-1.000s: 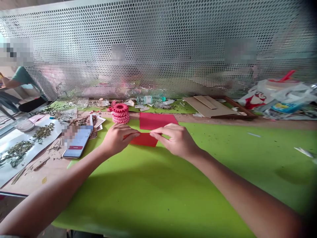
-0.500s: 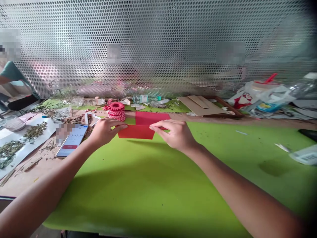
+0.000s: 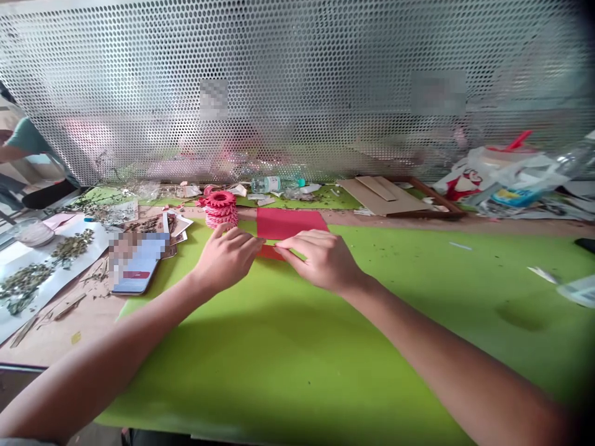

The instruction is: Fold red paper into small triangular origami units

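A sheet of red paper (image 3: pixel 271 252) is held between my two hands, mostly hidden behind the fingers. My left hand (image 3: pixel 230 257) is closed on its left part, fingers bent over the top edge. My right hand (image 3: pixel 323 255) pinches the right part between thumb and forefinger. The fingertips of both hands nearly meet. Just beyond lies a flat red-pink sheet of paper (image 3: pixel 292 222) on the green mat (image 3: pixel 279 353). Behind my left hand stands a stack of pink paper pieces with toothed edges, ring-like on top (image 3: pixel 220 204).
A phone (image 3: pixel 137 275) lies left of my left forearm, near white paper (image 3: pixel 18 316) with dried plant bits. Along the perforated metal screen (image 3: pixel 297 74) are a plastic bottle (image 3: pixel 274 184), cardboard pieces (image 3: pixel 385 197) and a plastic bag (image 3: pixel 469 173). A person's sleeve (image 3: pixel 30 136) shows at far left.
My left hand has moved right, towards my right hand, and its fingers now cover more of the red paper. Less of the paper shows. The view has shifted slightly.
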The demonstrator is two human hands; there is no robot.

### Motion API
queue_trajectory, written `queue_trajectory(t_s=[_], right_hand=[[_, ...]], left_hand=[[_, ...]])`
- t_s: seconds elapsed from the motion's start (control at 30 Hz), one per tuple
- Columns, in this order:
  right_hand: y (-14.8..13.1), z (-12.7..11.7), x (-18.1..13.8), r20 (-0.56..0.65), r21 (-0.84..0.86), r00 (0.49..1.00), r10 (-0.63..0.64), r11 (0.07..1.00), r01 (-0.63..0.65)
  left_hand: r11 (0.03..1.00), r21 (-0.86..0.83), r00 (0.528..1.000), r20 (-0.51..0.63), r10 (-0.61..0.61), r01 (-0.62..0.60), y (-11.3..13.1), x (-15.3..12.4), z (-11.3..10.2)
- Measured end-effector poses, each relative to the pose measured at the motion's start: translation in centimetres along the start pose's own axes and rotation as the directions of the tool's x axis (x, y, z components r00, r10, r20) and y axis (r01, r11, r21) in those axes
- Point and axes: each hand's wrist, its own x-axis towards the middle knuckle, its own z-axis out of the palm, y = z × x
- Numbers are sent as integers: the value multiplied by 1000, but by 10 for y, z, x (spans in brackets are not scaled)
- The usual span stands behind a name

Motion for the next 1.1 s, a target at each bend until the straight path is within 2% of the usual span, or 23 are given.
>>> queue_trajectory(t_s=[0.13,0.27,0.4,0.5,0.57,0.63,0.7,0.77,0.83,0.93,1.1], right_hand=[[-10,3,2,2,-41,1000,-14,999,14],[-11,2,2,-11,-99,1000,-21,995,20],[2,-9,3,-82,-115,997,-2,993,-7],[15,-18,4,-161,-154,987,13,987,-38],[18,-20,5,-181,-172,983,9,984,-41],[15,-17,5,-155,-163,988,-13,986,-13],[8,-10,5,-109,-143,993,-49,989,33],[0,-4,4,-73,-139,995,-71,988,60],[-6,-1,4,-45,-146,997,-68,987,60],[-6,-2,4,-23,-154,999,-34,988,31],[18,-13,2,-62,-192,995,83,977,-94]], left_hand=[[1000,9,1000,-7,26,-26,9,1,6],[1000,23,999,-41,20,-19,8,2,2],[991,123,994,-95,-44,56,-21,0,-7],[966,183,973,-175,-150,182,-49,-3,-16],[949,183,953,-211,-218,258,-55,-4,-20],[970,141,969,-182,-169,196,-47,-2,-20],[992,107,991,-128,-47,61,-30,1,-15],[995,89,996,-73,59,-52,-12,3,-7],[989,100,993,-31,116,-113,-3,3,-1],[985,125,993,-12,120,-117,-4,1,2],[986,165,997,-59,41,-31,-28,-2,-10]])
